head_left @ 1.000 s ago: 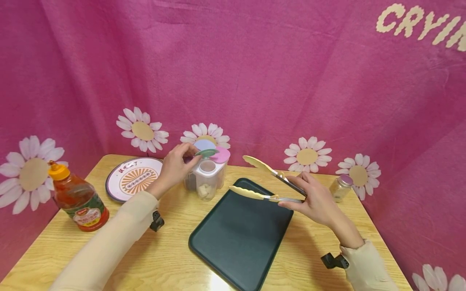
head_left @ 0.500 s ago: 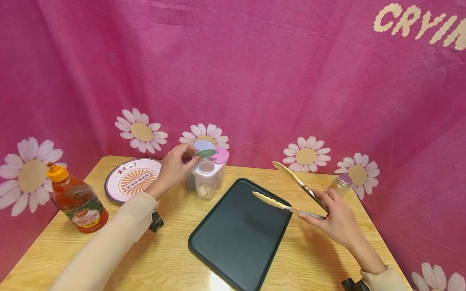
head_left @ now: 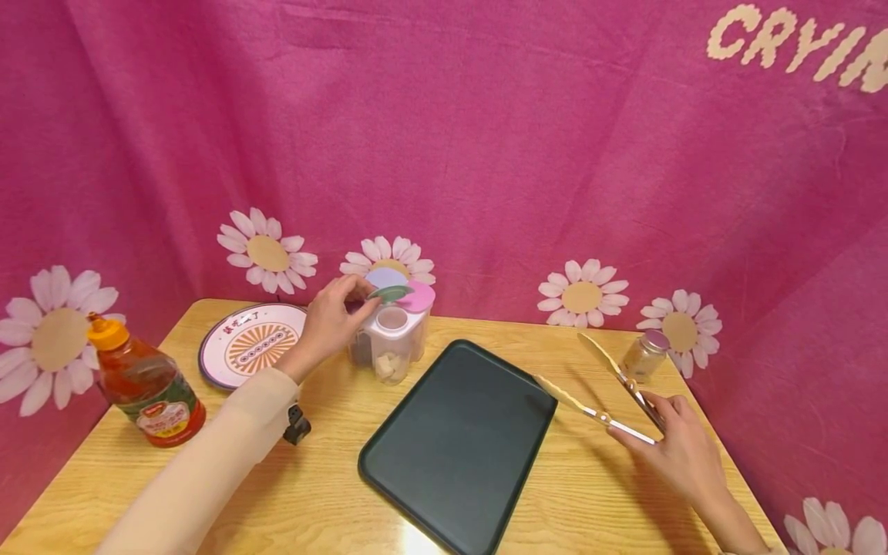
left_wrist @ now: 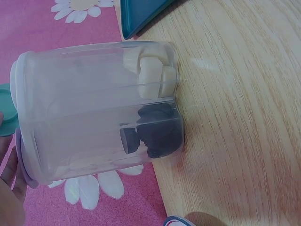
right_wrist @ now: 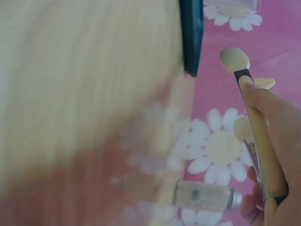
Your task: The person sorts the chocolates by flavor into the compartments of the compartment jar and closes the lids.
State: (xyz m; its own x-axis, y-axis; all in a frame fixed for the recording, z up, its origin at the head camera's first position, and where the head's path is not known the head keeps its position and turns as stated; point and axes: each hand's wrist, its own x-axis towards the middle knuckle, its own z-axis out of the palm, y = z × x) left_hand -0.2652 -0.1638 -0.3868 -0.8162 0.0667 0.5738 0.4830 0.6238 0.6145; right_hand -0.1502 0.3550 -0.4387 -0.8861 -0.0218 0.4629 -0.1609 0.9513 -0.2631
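My left hand (head_left: 334,317) pinches the raised green lid (head_left: 391,294) of a clear divided storage container (head_left: 419,335). The round opening below that lid is uncovered, while purple and pink lids lie over other compartments. Through the wall in the left wrist view show white chunks (left_wrist: 151,77) and dark pieces (left_wrist: 162,129), each in its own compartment. My right hand (head_left: 683,455) grips a pair of tongs (head_left: 565,395) with cream scalloped tips and metal arms. The tongs' arms are spread, nothing between them, over the table's right side, one tip overlapping the tray's corner in the head view.
A dark green tray (head_left: 458,455) lies mid-table. At the back right stands a small jar (head_left: 645,356) with a purple lid. To the left are a patterned plate (head_left: 225,362) and a red sauce bottle (head_left: 149,389) with a yellow cap. A pink flowered cloth (head_left: 444,154) hangs behind.
My right hand has carried the spread tongs from above the tray to the right and nearer to me. The left hand has stayed at the green lid.
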